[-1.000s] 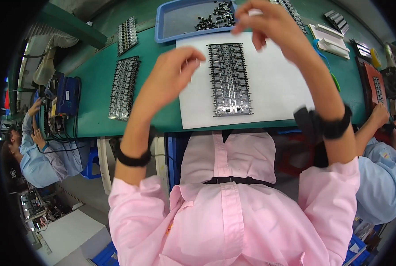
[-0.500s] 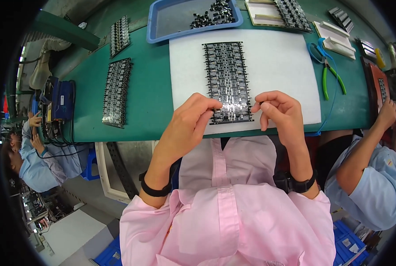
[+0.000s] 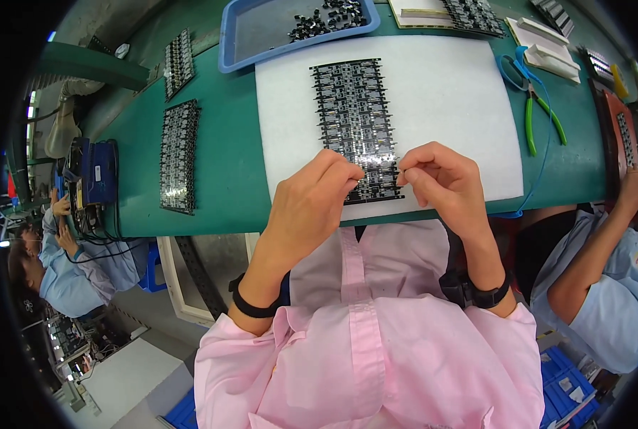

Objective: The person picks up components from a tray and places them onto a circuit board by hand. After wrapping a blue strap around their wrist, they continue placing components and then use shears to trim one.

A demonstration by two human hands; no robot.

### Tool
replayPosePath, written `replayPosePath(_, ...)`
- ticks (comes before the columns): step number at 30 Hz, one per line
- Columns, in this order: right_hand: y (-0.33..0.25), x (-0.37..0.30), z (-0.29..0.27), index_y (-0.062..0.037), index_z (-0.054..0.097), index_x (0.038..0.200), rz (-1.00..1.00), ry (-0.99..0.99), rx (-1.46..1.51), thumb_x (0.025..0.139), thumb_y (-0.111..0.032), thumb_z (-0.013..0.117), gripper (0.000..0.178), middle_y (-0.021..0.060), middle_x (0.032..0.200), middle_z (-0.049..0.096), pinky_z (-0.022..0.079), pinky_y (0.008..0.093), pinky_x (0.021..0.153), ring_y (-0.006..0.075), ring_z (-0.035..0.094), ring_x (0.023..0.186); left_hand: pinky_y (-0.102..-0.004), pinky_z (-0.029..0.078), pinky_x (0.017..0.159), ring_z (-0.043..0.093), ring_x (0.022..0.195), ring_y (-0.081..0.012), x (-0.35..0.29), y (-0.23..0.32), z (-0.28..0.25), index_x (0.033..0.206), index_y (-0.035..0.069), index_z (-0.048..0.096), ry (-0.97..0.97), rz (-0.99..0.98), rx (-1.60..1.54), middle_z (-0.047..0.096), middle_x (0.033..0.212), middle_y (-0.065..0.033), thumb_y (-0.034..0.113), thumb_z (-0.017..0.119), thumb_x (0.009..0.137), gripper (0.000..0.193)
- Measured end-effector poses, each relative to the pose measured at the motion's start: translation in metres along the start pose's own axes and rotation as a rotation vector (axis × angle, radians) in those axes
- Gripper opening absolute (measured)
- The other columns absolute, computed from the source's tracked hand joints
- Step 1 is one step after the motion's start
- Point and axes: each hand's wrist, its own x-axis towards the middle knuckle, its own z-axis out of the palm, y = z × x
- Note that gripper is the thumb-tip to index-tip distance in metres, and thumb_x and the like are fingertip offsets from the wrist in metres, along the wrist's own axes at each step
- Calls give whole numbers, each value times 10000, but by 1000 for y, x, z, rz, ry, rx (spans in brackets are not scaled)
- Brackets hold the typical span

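Note:
A panel of black circuit boards [image 3: 352, 100], with small parts in rows and notched side edges, lies lengthwise on a white foam mat [image 3: 447, 93]. My left hand [image 3: 312, 196] is closed over the panel's near left part, thumb and fingertips pinched together above it. Against the panel's near right edge, my right hand [image 3: 444, 187] is closed too, thumb and index finger in a pinch. What either pinch holds is too small or hidden to make out. The panel's near left corner is partly covered by my left hand.
Beyond the mat stands a blue tray [image 3: 262, 56] with small black parts. More board panels [image 3: 180, 157] lie at the left. Green-handled pliers [image 3: 530, 125] and a blue cord [image 3: 542, 161] are right of the mat. Co-workers sit on both sides, one with a hand [image 3: 633, 187] at a red-brown board.
My right hand has moved left to the panel's edge, and its fingers have drawn together. My left hand has shifted slightly over the panel, still pinching. The whole view has shifted a little.

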Motion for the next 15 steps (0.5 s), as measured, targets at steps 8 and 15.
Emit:
replayPosePath(8,3,4,-11,34,579,913,112,21,28,796,33,527,128,75,734,595,359,179,432,55,461,497,-301,425,517,544,610,-229,10,-4,6,808,37,578,-16,-73,-18,517,753,-67,-8,609,713,109)
replayPosePath(15,4,5,-15,36,576,908,89,14,23,797,34,524,122,77,735,595,354,172,429,54,461,494,-290,409,491,526,545,-210,15,1,5,795,32,578,-55,-228,-56,514,737,-64,-7,614,711,100)
